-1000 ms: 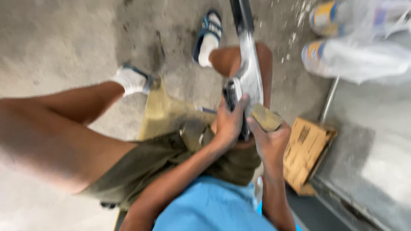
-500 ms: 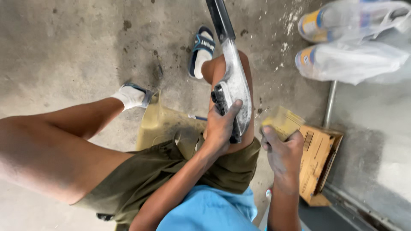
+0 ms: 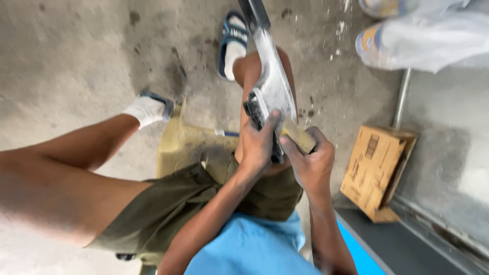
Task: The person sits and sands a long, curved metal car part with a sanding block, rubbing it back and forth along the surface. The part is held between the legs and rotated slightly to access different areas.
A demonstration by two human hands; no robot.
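Observation:
I sit on a low yellowish stool [image 3: 179, 145] with a long grey metal part [image 3: 274, 84] lying along my right thigh. My left hand [image 3: 257, 145] grips the part's near end, thumb up against its dark ribbed section. My right hand [image 3: 309, 162] holds a folded tan piece of sandpaper [image 3: 298, 136] pressed against the metal just beside my left hand. The far tip of the part reaches beyond my knee toward the top edge of the view.
Grey concrete floor with white dust lies around my sandalled feet [image 3: 232, 43]. A cardboard box [image 3: 376, 168] stands at the right by a metal rail [image 3: 400, 99]. Another person's sandalled feet [image 3: 374, 43] are at the top right.
My right hand with the sandpaper, lifted off to the right half a second ago, is back against the metal part. The left hand keeps its grip.

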